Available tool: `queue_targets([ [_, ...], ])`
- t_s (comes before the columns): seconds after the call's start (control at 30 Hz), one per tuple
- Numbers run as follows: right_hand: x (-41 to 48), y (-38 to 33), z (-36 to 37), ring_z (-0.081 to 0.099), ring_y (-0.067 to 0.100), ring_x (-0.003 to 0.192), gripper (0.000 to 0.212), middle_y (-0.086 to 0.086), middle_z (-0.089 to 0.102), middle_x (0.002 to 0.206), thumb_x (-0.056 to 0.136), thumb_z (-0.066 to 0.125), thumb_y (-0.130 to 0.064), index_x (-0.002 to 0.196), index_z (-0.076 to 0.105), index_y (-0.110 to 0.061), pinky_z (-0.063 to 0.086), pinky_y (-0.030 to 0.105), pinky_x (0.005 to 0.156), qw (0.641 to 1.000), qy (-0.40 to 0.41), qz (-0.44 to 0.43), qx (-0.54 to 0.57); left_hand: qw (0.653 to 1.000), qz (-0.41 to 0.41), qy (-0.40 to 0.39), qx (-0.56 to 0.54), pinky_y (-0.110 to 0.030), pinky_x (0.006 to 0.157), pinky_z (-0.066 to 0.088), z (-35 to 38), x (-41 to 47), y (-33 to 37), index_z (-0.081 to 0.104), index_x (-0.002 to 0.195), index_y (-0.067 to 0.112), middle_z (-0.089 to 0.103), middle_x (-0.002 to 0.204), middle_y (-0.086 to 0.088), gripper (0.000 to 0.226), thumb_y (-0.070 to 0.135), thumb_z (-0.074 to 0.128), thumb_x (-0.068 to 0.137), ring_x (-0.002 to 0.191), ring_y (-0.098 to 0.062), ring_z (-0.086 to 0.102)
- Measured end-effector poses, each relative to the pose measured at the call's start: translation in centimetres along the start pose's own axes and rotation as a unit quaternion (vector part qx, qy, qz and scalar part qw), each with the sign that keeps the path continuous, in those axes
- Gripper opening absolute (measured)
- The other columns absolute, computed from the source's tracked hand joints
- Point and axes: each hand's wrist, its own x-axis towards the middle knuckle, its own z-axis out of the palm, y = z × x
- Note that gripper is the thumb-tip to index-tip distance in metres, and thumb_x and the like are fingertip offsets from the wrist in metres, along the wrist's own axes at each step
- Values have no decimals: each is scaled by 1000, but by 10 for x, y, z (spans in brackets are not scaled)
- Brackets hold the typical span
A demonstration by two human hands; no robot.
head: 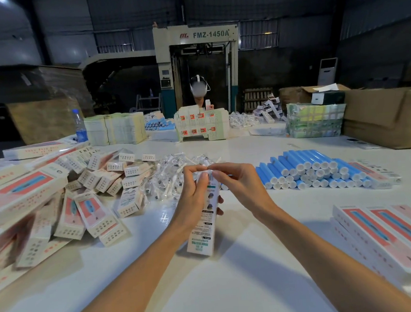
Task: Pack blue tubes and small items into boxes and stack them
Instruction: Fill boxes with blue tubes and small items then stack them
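I hold a long white printed box (pixel 202 233) upright over the middle of the white table (pixel 235 277). My left hand (pixel 190 197) grips its upper part, fingers curled round it. My right hand (pixel 236 180) pinches the flap at the box's top end. A pile of blue tubes (pixel 310 169) with white caps lies to the right. Small clear-wrapped items (pixel 173 168) are heaped just behind my hands. What is inside the box is hidden.
Filled white-and-pink boxes (pixel 54 201) lie jumbled at the left; neat rows of them (pixel 395 233) sit at the right. Flat cartons (pixel 115 129), a water bottle (pixel 80 127) and cardboard boxes (pixel 384 115) stand at the back. Another person (pixel 200 91) works across the table.
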Motion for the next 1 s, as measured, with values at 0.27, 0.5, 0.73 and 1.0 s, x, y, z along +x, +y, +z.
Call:
queue_targets([
  [0.27, -6, 4, 10, 76, 16, 89, 13, -3, 78, 93, 96, 75, -21, 108, 71, -16, 62, 30, 73, 998, 53, 6, 41, 1000, 11, 2, -6, -47, 62, 63, -2, 0, -1, 43, 134, 31, 73, 96, -15, 25, 44, 46, 113, 77, -33, 74],
  [0.5, -6, 1, 10, 75, 18, 87, 8, -1, 76, 88, 99, 71, -18, 98, 76, -12, 62, 35, 75, 998, 50, -25, 16, 1000, 29, 3, 8, -43, 58, 61, 0, -1, 2, 47, 125, 25, 70, 92, -16, 18, 39, 44, 114, 74, -30, 73],
  [0.73, -7, 7, 18, 74, 14, 90, 7, -4, 77, 92, 98, 70, -18, 98, 77, -18, 59, 27, 77, 996, 81, 6, 34, 1000, 18, 8, 6, -39, 64, 63, 1, -2, 4, 48, 124, 23, 72, 99, -15, 16, 35, 42, 116, 79, -25, 73],
  [1.0, -21, -14, 9, 68, 15, 108, 41, -3, 73, 117, 103, 55, -53, 134, 65, -29, 56, 33, 90, 973, -41, 154, 168, 998, -19, 46, -47, -28, 76, 59, 10, 5, 19, 53, 125, 26, 70, 107, -6, 20, 39, 53, 110, 93, -12, 73],
])
